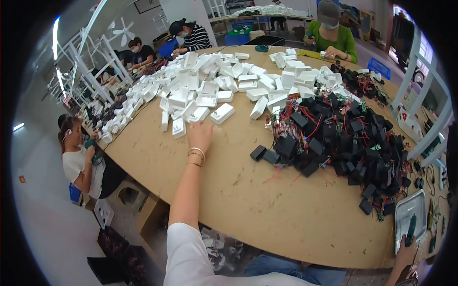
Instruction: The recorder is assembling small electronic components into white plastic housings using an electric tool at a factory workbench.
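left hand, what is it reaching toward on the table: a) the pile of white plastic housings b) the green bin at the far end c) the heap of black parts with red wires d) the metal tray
a: the left hand is stretched out over the wooden table, its fingers right at the near edge of the white plastic housings, while the heap of black parts lies off to the right.

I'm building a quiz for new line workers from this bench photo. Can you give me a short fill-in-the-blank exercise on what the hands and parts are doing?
1. The left hand, bracelets at its wrist, reaches toward the pile of ____ plastic housings.
2. The heap of black modules with red wires lies to the person's ____.
3. The right hand rests by a ____ metal tray at the edge of the round wooden table.

Missing words: white; right; silver
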The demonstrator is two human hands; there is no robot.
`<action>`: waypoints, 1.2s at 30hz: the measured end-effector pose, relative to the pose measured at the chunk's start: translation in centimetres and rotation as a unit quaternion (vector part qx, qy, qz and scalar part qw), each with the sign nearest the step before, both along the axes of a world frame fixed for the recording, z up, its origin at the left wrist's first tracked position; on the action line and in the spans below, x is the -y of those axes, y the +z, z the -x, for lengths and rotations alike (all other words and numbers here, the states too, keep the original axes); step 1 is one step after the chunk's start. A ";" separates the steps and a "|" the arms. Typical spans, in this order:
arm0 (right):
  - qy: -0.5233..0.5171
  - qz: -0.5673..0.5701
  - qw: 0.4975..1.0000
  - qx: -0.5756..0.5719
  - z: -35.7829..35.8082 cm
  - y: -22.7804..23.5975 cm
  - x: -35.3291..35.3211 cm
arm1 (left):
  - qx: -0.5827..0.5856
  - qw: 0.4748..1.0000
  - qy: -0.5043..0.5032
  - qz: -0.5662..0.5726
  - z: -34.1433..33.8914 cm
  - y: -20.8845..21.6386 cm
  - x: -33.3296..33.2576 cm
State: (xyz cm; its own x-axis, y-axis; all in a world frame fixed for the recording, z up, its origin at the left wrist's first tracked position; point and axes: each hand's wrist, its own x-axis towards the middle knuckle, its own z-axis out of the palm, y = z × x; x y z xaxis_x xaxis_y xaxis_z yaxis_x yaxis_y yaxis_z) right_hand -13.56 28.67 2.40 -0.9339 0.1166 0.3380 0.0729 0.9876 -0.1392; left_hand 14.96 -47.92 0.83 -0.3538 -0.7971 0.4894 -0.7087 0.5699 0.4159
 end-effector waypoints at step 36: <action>-0.130 -0.140 0.977 0.097 1.3 3.3 9.8 | 0.231 0.940 -0.251 0.034 25.6 2.5 5.0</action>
